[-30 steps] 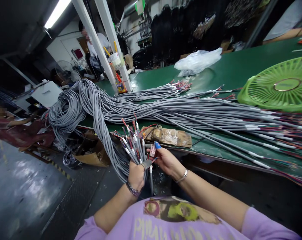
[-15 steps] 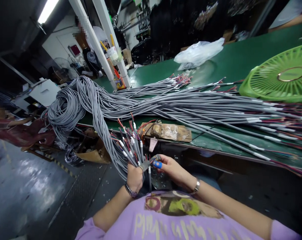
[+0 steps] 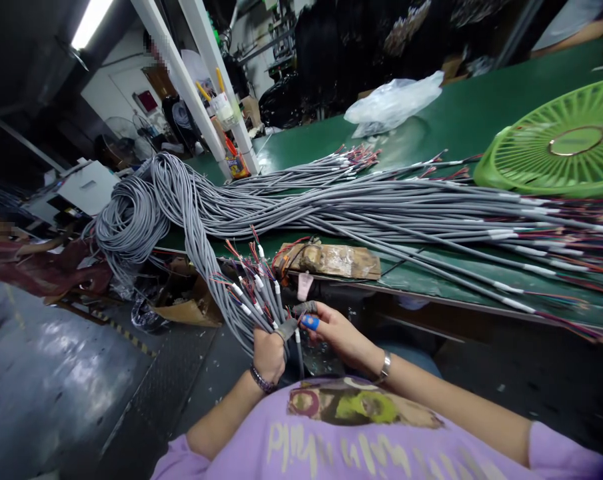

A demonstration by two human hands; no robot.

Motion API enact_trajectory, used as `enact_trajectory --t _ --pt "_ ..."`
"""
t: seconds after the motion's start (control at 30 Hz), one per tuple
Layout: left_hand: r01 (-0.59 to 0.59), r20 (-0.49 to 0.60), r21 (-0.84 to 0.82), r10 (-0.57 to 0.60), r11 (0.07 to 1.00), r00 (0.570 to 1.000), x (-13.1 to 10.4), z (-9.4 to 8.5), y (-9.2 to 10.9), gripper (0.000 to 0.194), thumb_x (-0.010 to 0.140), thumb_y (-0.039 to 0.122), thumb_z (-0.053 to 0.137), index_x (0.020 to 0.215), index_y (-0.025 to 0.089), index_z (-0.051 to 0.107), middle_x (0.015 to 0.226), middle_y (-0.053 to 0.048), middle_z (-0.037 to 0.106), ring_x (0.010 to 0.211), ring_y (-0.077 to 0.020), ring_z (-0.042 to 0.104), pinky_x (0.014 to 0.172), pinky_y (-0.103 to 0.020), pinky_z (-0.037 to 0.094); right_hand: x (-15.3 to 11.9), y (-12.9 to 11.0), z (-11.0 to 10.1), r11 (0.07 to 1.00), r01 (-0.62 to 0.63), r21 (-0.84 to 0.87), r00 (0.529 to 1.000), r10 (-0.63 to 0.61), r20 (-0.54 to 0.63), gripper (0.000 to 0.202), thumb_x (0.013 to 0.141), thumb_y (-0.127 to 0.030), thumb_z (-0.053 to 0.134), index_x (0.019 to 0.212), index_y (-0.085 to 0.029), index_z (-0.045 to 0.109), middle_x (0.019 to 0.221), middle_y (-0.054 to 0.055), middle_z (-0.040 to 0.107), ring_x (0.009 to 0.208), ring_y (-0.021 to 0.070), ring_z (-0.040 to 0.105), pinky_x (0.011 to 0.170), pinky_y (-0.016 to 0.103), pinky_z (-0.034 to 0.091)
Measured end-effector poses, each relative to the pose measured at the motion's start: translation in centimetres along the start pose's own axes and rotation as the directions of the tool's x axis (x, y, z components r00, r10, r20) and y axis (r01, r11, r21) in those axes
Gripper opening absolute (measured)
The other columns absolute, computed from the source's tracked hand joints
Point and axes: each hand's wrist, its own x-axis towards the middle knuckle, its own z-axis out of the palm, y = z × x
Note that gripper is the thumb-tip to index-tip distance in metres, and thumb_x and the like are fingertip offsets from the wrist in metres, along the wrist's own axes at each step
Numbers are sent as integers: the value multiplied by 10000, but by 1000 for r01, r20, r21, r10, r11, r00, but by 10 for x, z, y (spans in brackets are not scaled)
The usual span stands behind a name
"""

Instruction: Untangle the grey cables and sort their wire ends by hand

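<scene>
My left hand (image 3: 268, 355) is closed around a bundle of grey cables (image 3: 221, 303), near their stripped ends. White sleeves and thin coloured wires (image 3: 254, 267) fan out above the fist. The left thumb is wrapped in grey tape and points toward my right hand (image 3: 337, 333). That hand pinches the thin coloured wires of one cable beside the left thumb; blue tape covers its thumb and grey wrapping its index finger. Below the pinch, a single grey cable (image 3: 300, 353) with a white sleeve hangs down. The exact wires between the right fingertips are too small to make out.
More grey cables (image 3: 361, 207) lie along the green table (image 3: 511, 87), with a coil (image 3: 131, 213) at its left end. A taped wooden block (image 3: 341, 261) sits at the front edge. Behind are a green fan (image 3: 561, 143), a plastic bag (image 3: 394, 103) and white posts (image 3: 221, 73). Another person sits far left.
My right hand has moved slightly left, its index finger closer to the left thumb. The left hand keeps its grip on the bundle. The whole view has shifted a little.
</scene>
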Motion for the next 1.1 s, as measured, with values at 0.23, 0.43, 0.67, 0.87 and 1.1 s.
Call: enact_trajectory --t 0.23,0.43,0.67,0.87,1.1 --pt "27 9 3 -27 1000 1000 0 0 -1 174 639 206 730 803 180 677 679 -7 685 747 -187 651 753 -306 493 5 3 3 1000 -2 6 997 2 -73 341 631 -450 747 719 -169 573 556 -56 514 446 62 428 478 227 426" --pt "75 50 4 -75 997 996 1 -2 2 99 630 217 722 657 166 641 626 -2 662 609 -150 616 613 -262 481 2 3 1 994 -24 108 997 31 -66 349 655 -441 738 721 -168 530 590 -43 548 450 55 441 469 209 400" --pt "142 -31 21 -142 990 989 5 -10 7 214 568 289 769 550 169 593 509 23 577 447 -104 502 478 -246 406 -3 1 -7 998 26 49 995 -21 -101 340 669 -457 728 754 -166 572 618 -26 548 485 72 442 499 227 376" --pt "238 183 -81 -220 968 958 8 -21 12 371 675 458 684 512 166 524 424 29 472 419 -93 462 491 -257 352 -5 -2 -4 998 56 17 994 -54 -93 341 680 -474 715 754 -168 584 626 -16 538 493 76 428 501 230 353" --pt "176 171 -338 -123 924 978 15 -58 27 643 476 837 535 554 220 373 359 121 157 310 -46 172 434 -267 253 -7 -6 1 998 42 -50 998 -44 -38 375 642 -511 726 742 -172 601 629 2 529 517 94 412 485 235 329"
